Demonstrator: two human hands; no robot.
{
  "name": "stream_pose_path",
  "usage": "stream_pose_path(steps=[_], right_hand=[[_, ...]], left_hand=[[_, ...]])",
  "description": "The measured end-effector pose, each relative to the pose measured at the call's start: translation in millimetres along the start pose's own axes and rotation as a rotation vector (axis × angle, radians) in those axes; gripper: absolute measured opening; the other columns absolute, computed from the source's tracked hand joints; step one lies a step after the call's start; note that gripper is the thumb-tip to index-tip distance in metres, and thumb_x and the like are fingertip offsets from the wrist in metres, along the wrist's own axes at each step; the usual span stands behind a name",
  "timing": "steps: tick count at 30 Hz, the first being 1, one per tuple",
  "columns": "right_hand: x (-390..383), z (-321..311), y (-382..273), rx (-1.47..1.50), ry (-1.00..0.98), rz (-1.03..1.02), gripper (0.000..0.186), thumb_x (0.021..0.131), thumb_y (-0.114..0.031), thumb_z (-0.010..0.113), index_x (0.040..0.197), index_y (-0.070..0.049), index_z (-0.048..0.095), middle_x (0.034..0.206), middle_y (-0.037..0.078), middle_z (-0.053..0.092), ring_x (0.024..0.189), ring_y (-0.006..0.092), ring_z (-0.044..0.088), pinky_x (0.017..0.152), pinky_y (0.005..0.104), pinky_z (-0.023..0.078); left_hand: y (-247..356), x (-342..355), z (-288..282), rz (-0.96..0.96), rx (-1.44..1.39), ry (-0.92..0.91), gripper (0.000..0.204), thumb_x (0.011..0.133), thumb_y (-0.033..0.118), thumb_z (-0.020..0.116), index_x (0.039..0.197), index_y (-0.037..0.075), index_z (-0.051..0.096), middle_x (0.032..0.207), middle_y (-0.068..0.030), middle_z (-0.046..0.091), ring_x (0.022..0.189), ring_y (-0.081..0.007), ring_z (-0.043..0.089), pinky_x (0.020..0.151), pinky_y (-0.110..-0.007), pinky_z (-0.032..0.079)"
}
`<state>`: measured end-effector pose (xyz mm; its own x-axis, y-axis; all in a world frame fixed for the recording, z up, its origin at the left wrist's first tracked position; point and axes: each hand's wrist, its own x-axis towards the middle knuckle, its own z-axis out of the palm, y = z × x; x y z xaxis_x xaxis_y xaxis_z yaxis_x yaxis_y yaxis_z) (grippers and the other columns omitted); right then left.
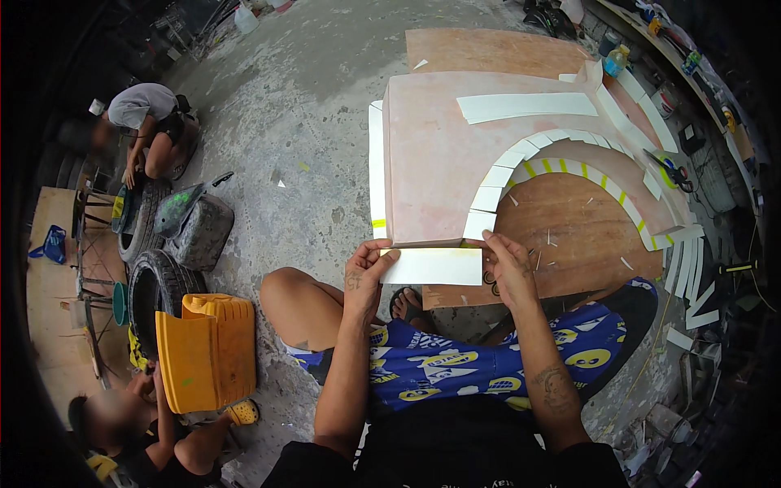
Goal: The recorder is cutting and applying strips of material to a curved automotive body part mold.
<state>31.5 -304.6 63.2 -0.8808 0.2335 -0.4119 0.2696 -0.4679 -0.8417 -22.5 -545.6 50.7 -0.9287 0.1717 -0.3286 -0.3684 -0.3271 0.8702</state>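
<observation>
My left hand (365,272) pinches the left end of a white card strip (431,266), thumb on top. The strip lies along the near edge of a pale pinkish moulded panel (431,154), a thin yellow line along its upper edge. My right hand (512,272) has its fingers bent in at the strip's right end, fingertips beside the panel's near corner; their exact hold is partly hidden. White card pieces (490,199) line the panel's arched cut-out. Another white strip (377,163) runs down its left side, and a wide white piece (527,107) lies on top.
Brown boards (569,236) lie under and behind the panel. Scissors (671,172) rest at its right, near loose white strips (691,272). To the left are a yellow plastic crate (207,354), tyres (154,285) and two crouching or seated people (146,106). A bottle (616,61) stands at the back.
</observation>
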Motion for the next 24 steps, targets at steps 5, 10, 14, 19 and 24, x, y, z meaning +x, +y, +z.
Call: stream_pose_path(steps=[5,10,14,19,24], right_hand=[[0.1,-3.6,2.9,0.095,-0.033,0.021,0.03,0.095,-0.026,0.061,0.106,0.002,0.064,0.101,0.013,0.07,0.087,0.0136,0.065,0.076,0.0274,0.052],[-1.3,-4.6,2.2,0.129,-0.038,0.03,0.029,0.094,-0.026,0.063,0.103,0.002,0.066,0.095,0.01,0.07,0.081,0.012,0.064,0.071,0.0261,0.052],[0.4,-8.7,6.1,0.096,-0.006,0.017,0.026,0.094,-0.024,0.064,0.101,0.001,0.068,0.09,0.007,0.069,0.076,0.0105,0.063,0.066,0.0245,0.052],[1.6,-9.7,4.6,0.064,-0.018,0.015,0.026,0.092,-0.024,0.067,0.099,0.001,0.068,0.087,0.005,0.068,0.072,0.009,0.063,0.062,0.0239,0.053],[1.5,-9.9,2.9,0.034,-0.013,0.016,0.027,0.091,-0.024,0.068,0.099,0.001,0.068,0.086,0.006,0.069,0.071,0.0096,0.064,0.061,0.0241,0.054]], left_hand=[[-1.2,1.6,4.8,0.018,-0.014,-0.001,0.021,0.087,0.0,0.065,0.106,0.002,0.057,0.089,-0.0083,0.069,0.077,-0.0114,0.065,0.07,-0.023,0.051],[-7.4,2.9,2.1,0.037,-0.009,-0.006,0.025,0.087,-0.001,0.065,0.108,0.003,0.053,0.091,-0.0099,0.07,0.077,-0.0128,0.066,0.07,-0.024,0.052],[-9.2,3.8,5.8,0.044,0.002,0.005,0.029,0.086,-0.001,0.065,0.111,0.004,0.05,0.092,-0.0117,0.07,0.076,-0.0139,0.066,0.07,-0.025,0.053],[-7.7,3.9,8.6,0.047,-0.001,0.006,0.031,0.086,-0.001,0.065,0.113,0.003,0.05,0.091,-0.0125,0.071,0.077,-0.0146,0.067,0.07,-0.025,0.053],[-6.9,3.5,10.2,0.051,0.007,0.014,0.034,0.086,-0.001,0.065,0.115,0.002,0.049,0.091,-0.0135,0.07,0.077,-0.0152,0.067,0.071,-0.026,0.054]])
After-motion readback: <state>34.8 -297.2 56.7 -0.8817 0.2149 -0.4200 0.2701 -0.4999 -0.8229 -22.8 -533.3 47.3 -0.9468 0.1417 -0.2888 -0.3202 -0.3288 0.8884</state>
